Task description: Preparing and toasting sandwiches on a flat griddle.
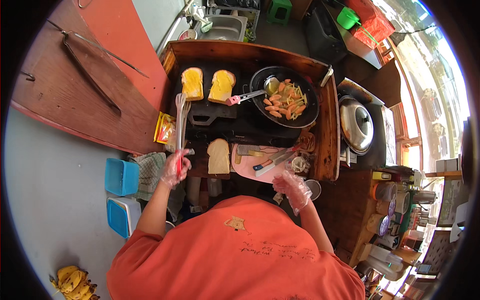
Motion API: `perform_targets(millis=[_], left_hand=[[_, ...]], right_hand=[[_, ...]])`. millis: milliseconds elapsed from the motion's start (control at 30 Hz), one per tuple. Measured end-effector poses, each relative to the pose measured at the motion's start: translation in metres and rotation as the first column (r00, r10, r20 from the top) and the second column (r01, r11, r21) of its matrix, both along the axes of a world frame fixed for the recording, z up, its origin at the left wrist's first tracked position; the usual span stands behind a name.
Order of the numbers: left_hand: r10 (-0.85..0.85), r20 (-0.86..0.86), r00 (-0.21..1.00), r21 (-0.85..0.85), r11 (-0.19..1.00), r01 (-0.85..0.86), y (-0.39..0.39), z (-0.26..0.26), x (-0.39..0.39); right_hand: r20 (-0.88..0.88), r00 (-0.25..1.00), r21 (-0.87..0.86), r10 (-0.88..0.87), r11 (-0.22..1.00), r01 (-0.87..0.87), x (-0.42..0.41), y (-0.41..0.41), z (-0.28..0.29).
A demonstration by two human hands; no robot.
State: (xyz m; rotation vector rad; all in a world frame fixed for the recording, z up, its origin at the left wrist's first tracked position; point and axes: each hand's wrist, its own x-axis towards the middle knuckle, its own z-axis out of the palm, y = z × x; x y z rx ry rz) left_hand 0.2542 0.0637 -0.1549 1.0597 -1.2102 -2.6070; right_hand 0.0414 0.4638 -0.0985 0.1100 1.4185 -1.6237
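Observation:
My left hand (175,168), in a clear plastic glove, holds metal tongs (181,123) by their red handle. The tongs' tips lie at the lower edge of a bread slice with yellow spread (192,83) on a black griddle (202,108). Beside it lies a second spread slice (222,86). A plain bread slice (219,156) rests in front of the stove. My right hand (294,189), also gloved, hovers near the pink cutting board (243,168), with no object visible in it. Knives (275,161) and a grater (247,150) lie on the board.
A black wok (258,108) holds carrot pieces and pale strips, with a ladle (243,97) over its rim. Wooden boards (330,150) wall the stove. A lidded pan (356,125) stands to the right. Blue containers (122,177) and a checked cloth (148,172) are at left.

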Motion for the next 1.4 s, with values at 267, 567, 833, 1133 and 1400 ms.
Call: perform_targets(millis=[267, 567, 833, 1133, 1400], left_hand=[[0.021, -0.014, 1.000, -0.035, 0.999, -0.021, -0.056, -0.007, -0.059], [-0.027, 0.034, 0.999, 0.043, 0.999, 0.025, -0.032, 0.009, 0.003], [-0.266, -0.017, 0.964, 0.045, 0.963, 0.266, 0.017, 0.003, -0.071], [-0.088, -0.106, 0.991, 0.044, 0.995, 0.093, 0.003, -0.017, -0.151], [-0.107, 0.036, 0.994, 0.034, 0.994, 0.105, -0.003, 0.006, -0.124]], right_hand=[[0.004, 0.999, 0.081, -0.045, 0.996, 0.044, 0.004, 0.013, 0.000], [0.087, 0.974, 0.142, -0.210, 0.970, 0.196, 0.019, 0.060, -0.025], [0.080, 0.978, 0.172, -0.192, 0.969, 0.176, 0.019, 0.067, -0.028], [0.088, 0.979, 0.135, -0.186, 0.975, 0.173, 0.028, 0.069, -0.032], [0.081, 0.979, 0.152, -0.186, 0.973, 0.172, 0.036, 0.080, -0.039]])
